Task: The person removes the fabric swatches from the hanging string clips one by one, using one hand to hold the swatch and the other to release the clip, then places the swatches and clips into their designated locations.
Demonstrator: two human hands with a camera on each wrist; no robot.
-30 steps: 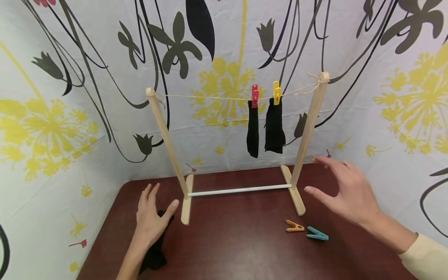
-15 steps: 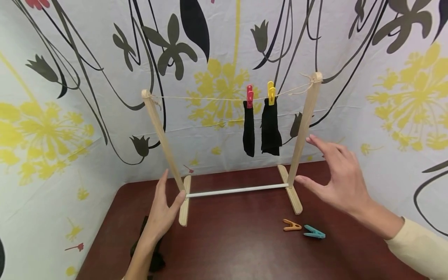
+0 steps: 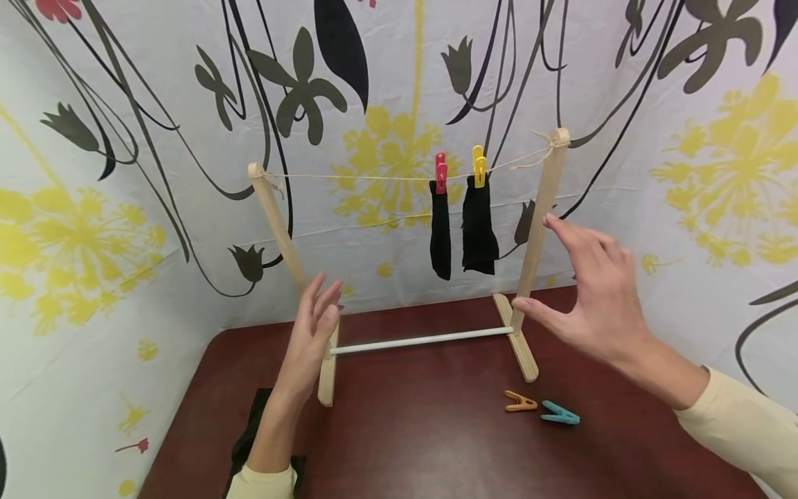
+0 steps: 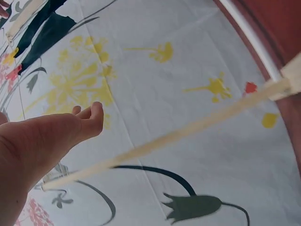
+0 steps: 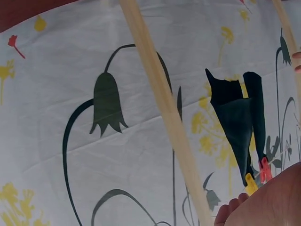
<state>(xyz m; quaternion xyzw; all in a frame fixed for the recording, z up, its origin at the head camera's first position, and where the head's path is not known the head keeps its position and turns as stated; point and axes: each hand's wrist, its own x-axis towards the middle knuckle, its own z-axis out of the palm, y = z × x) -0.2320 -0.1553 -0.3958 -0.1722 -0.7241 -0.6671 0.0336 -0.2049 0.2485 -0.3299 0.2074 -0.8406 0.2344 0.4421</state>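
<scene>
A small wooden clothesline frame stands on the table, with a left post (image 3: 276,225), a right post (image 3: 539,229) and a thin string (image 3: 368,178) between their tops. A pink-red clothespin (image 3: 441,174) and a yellow clothespin (image 3: 479,168) pin two black socks (image 3: 440,235) to the string; the wider sock (image 3: 479,232) hangs nearer the right post. My left hand (image 3: 307,336) is beside the lower left post, overlapping it in the head view, its fingers loosely bent round nothing. On the other side my right hand (image 3: 598,298) holds thumb and fingers spread, fingertips right at the right post.
Orange (image 3: 520,401) and teal (image 3: 560,413) clothespins lie on the dark red table (image 3: 424,430), in front of the right foot. Black cloth (image 3: 249,430) lies at the left, partly under my left forearm. A white rod (image 3: 424,340) joins the frame's feet. Patterned fabric (image 3: 386,62) stands behind.
My left hand has moved right and up from beside the black cloth to the left post. The right hand has come left to the right post. The view has shifted slightly.
</scene>
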